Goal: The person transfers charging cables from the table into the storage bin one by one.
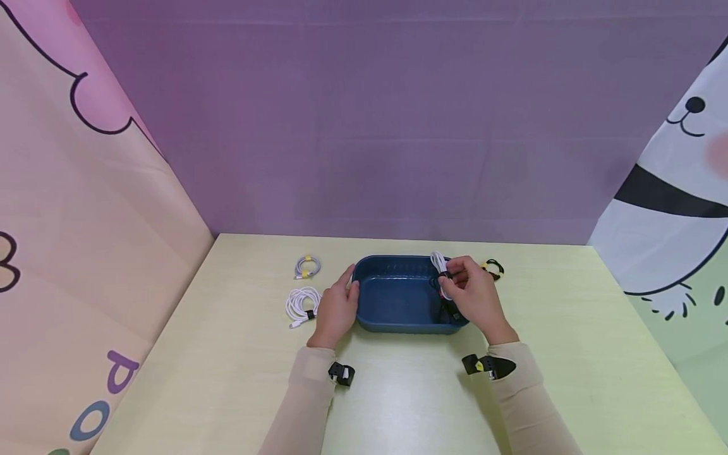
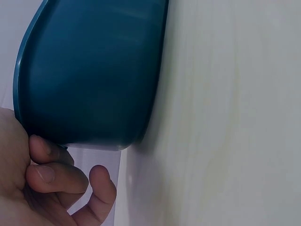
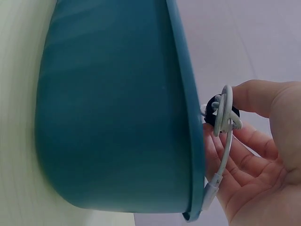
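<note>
A blue plastic bin (image 1: 392,328) stands on the table between the hands. At its left end, my left hand (image 1: 337,309) holds the side, thumb and forefinger at the rim and the other fingers curled by the end wall. My right hand (image 1: 476,297) pinches a coiled white cable (image 3: 225,113) with a black tie, just over the bin's right end. A white plug end dangles from that coil beside the rim in the right wrist view. Beneath it, a black cable (image 1: 451,308) lies in the bin's right side, partly hidden by the hand.
To the left of the bin lie a grey cable coil (image 1: 308,266) with yellow ties and a larger white cable coil (image 1: 301,303) with a black tie. Behind my right hand is a black cable with yellow ties (image 1: 493,269). A purple cloth wall (image 1: 398,126) rises at the table's back edge.
</note>
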`<action>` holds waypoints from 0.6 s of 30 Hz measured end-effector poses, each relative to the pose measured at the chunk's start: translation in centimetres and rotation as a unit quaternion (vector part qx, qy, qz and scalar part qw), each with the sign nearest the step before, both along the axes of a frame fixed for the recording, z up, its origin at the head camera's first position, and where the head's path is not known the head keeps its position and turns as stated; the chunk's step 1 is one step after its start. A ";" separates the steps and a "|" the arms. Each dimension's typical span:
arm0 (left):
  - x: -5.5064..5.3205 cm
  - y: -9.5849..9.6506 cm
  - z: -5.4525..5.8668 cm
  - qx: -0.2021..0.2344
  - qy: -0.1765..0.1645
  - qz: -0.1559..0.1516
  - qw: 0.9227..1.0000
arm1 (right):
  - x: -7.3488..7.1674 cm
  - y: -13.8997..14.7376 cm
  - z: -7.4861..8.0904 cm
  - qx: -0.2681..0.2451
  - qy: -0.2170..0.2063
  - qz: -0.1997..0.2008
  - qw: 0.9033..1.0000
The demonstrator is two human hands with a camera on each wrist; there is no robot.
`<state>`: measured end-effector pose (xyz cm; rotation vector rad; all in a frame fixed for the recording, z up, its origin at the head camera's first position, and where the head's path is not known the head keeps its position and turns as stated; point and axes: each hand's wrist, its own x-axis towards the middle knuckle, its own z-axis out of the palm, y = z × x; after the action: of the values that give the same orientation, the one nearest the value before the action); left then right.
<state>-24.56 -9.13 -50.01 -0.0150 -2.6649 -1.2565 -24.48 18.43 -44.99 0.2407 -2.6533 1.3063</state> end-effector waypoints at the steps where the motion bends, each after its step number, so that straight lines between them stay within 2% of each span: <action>1: 0.0 0.0 0.0 0.000 0.001 0.000 1.000 | 0.0 0.0 0.0 0.000 0.001 0.000 1.000; 18: 0.0 0.0 0.0 -0.001 0.001 0.002 1.000 | 0.2 -0.4 -0.3 0.009 -0.014 -0.003 1.000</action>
<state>-24.51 -9.12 -50.00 -0.0123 -2.6626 -1.2515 -24.31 18.01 -45.27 0.2186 -2.6869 1.2938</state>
